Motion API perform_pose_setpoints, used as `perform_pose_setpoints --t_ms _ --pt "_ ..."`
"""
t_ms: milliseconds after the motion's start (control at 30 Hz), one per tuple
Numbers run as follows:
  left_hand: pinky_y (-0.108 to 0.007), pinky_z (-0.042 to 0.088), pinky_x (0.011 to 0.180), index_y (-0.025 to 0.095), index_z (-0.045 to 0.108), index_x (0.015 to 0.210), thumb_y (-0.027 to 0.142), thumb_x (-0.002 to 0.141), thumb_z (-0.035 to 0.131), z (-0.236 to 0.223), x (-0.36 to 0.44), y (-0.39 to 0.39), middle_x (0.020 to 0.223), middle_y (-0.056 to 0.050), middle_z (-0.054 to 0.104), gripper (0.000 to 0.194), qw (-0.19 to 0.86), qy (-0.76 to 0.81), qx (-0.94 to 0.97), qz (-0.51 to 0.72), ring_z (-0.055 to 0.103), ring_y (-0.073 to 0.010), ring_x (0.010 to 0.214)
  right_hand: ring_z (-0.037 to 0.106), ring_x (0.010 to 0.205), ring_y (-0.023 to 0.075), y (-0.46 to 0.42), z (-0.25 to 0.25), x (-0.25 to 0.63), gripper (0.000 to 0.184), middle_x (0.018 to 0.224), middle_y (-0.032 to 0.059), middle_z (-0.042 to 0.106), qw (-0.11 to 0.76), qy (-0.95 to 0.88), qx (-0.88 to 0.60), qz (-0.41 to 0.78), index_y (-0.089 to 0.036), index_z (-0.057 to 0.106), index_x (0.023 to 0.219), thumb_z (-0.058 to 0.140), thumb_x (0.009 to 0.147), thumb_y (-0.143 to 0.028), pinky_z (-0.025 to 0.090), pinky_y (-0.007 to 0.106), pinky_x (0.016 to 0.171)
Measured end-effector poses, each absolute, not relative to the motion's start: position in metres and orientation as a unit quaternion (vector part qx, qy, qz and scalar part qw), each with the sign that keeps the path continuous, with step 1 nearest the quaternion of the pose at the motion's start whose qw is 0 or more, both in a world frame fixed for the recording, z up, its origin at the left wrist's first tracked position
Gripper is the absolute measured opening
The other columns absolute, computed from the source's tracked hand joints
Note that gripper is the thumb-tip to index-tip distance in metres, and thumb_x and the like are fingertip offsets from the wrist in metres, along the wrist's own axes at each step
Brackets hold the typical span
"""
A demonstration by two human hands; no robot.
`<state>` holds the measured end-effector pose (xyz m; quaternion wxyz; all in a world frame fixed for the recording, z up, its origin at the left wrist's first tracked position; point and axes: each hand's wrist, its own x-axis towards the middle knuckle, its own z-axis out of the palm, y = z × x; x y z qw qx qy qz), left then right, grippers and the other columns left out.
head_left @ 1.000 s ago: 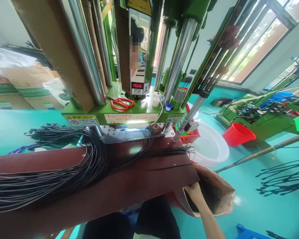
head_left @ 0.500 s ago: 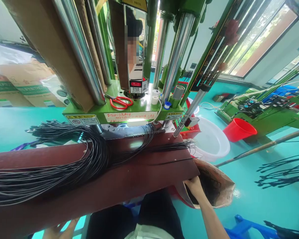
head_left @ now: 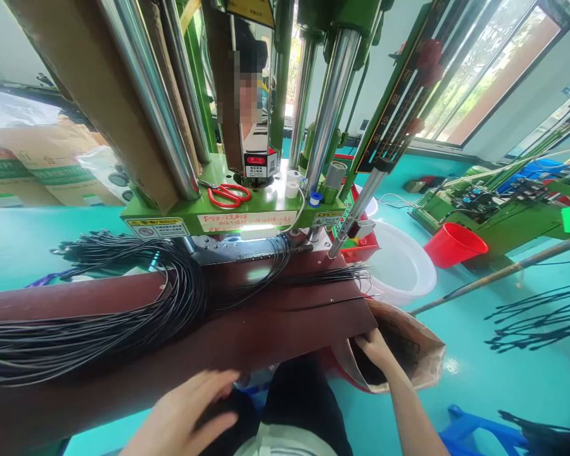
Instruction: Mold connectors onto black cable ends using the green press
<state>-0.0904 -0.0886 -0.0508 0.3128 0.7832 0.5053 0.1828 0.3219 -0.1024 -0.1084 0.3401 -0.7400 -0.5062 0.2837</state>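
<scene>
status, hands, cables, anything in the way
Left hand open, near front edge of table. Right hand at mouth of paper bag, fingertips hidden. Black cables on table. Table corner close to right hand.

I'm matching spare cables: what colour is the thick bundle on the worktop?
The bundle is black, shown in the head view.

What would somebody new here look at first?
Probably the thick bundle of black cables lying over the left of the brown table, then the red-handled scissors on the green machine behind it. Closer, the open left hand is by the table's near edge, the right hand at the mouth of the paper bag.
</scene>
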Motion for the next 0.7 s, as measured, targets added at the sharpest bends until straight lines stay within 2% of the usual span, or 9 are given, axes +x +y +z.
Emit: perform_pose_setpoints --t_ms 33,100,200,267,333,433,533,600,700 --pt "-0.033 0.046 0.088 0.032 0.059 0.110 0.041 0.072 0.057 -0.042 -0.064 -0.074 0.109 -0.002 0.063 0.039 0.269 0.449 0.835 0.167 0.057 -0.0221 0.101 0.052 0.106 0.0285 -0.101 -0.107 0.321 0.045 0.108 0.0142 0.061 0.344 -0.511 -0.736 0.281 -0.010 0.060 0.103 0.048 0.061 -0.024 0.037 0.042 0.095" --pt "-0.040 0.036 0.099 0.026 0.048 0.123 0.033 0.076 0.055 -0.032 -0.014 -0.043 0.132 -0.005 0.046 0.048 0.158 0.378 0.898 0.161 0.041 -0.0246 0.121 0.053 0.104 0.0278 -0.101 -0.104 0.320 0.042 0.104 0.0129 0.063 0.347 -0.519 -0.732 0.273 -0.011 0.062 0.099 0.050 0.061 -0.022 0.038 0.041 0.094" --pt "-0.044 0.035 0.098 0.016 0.041 0.128 0.039 0.075 0.058 -0.033 0.038 -0.001 0.139 -0.014 0.034 0.060 0.029 0.343 0.927 0.150 0.032 -0.0293 0.126 0.055 0.101 0.0273 -0.104 -0.102 0.322 0.037 0.100 0.0112 0.064 0.340 -0.537 -0.726 0.264 -0.013 0.063 0.096 0.050 0.061 -0.018 0.038 0.043 0.093" --pt "-0.043 0.038 0.095 0.011 0.041 0.127 0.040 0.077 0.055 -0.036 0.055 0.019 0.135 -0.020 0.037 0.060 -0.023 0.345 0.930 0.128 0.038 -0.0312 0.121 0.055 0.101 0.0258 -0.110 -0.102 0.324 0.041 0.103 0.0103 0.063 0.341 -0.545 -0.717 0.268 -0.014 0.060 0.101 0.049 0.062 -0.015 0.039 0.042 0.092" --pt "-0.041 0.043 0.087 0.006 0.046 0.121 0.036 0.080 0.051 -0.037 0.063 0.033 0.124 -0.023 0.046 0.050 -0.052 0.344 0.932 0.100 0.047 -0.0303 0.109 0.054 0.103 0.0238 -0.115 -0.101 0.324 0.050 0.111 0.0094 0.059 0.353 -0.549 -0.704 0.279 -0.015 0.055 0.112 0.047 0.064 -0.013 0.042 0.041 0.091" --pt "-0.036 0.047 0.070 0.005 0.056 0.101 0.015 0.084 0.040 -0.032 0.071 0.045 0.097 -0.019 0.056 0.026 -0.079 0.334 0.937 0.058 0.052 -0.0254 0.090 0.049 0.112 0.0221 -0.121 -0.097 0.324 0.065 0.128 0.0071 0.048 0.381 -0.556 -0.681 0.286 -0.020 0.041 0.128 0.046 0.065 -0.011 0.044 0.039 0.088" --pt "-0.030 0.045 0.060 0.007 0.056 0.091 0.000 0.079 0.032 -0.027 0.077 0.050 0.087 -0.014 0.054 0.028 -0.099 0.323 0.941 0.026 0.052 -0.0215 0.081 0.046 0.115 0.0210 -0.123 -0.089 0.327 0.070 0.132 0.0062 0.044 0.388 -0.559 -0.677 0.282 -0.022 0.032 0.135 0.046 0.067 -0.012 0.044 0.038 0.090" --pt "-0.028 0.043 0.057 0.008 0.055 0.089 0.001 0.079 0.032 -0.023 0.079 0.051 0.087 -0.013 0.053 0.027 -0.095 0.316 0.944 0.018 0.051 -0.0201 0.079 0.052 0.108 0.0197 -0.123 -0.083 0.330 0.067 0.127 0.0063 0.049 0.377 -0.551 -0.697 0.262 -0.022 0.032 0.134 0.045 0.069 -0.013 0.043 0.038 0.092" --pt "-0.026 0.040 0.055 0.012 0.054 0.086 0.011 0.082 0.033 -0.013 0.076 0.052 0.089 -0.011 0.053 0.022 -0.049 0.341 0.937 0.054 0.050 -0.0211 0.084 0.058 0.095 0.0200 -0.124 -0.072 0.335 0.059 0.120 0.0073 0.054 0.354 -0.533 -0.748 0.177 -0.020 0.037 0.132 0.044 0.073 -0.016 0.043 0.041 0.090"
